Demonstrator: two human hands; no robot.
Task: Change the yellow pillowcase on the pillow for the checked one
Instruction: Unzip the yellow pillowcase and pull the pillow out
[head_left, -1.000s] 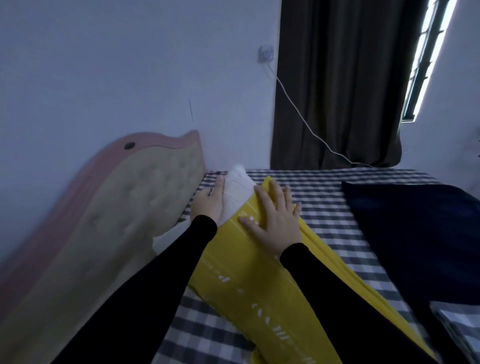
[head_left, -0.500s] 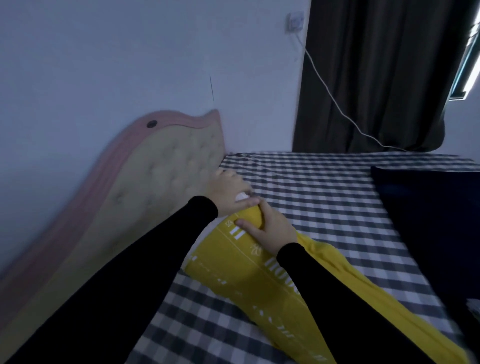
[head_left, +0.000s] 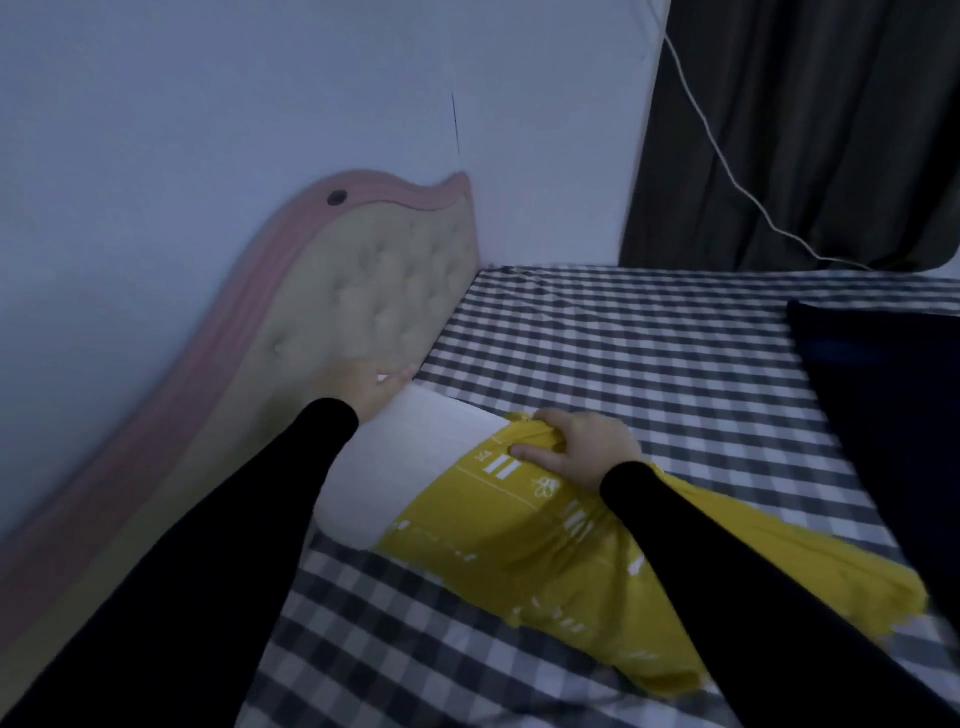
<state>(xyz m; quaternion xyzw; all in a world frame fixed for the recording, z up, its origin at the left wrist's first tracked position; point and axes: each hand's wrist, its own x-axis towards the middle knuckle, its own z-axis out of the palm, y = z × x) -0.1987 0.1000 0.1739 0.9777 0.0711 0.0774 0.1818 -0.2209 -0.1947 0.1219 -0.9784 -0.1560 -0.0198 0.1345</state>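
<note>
The yellow pillowcase lies on the bed, its open end bunched partway down the white pillow, whose upper end sticks out bare toward the headboard. The right hand is clenched on the gathered yellow hem. The left hand rests against the pillow's bare end, just beside the headboard; its grip cannot be told. Checked sheet lies clear beyond the pillow, up to a dark blanket at right.
</note>
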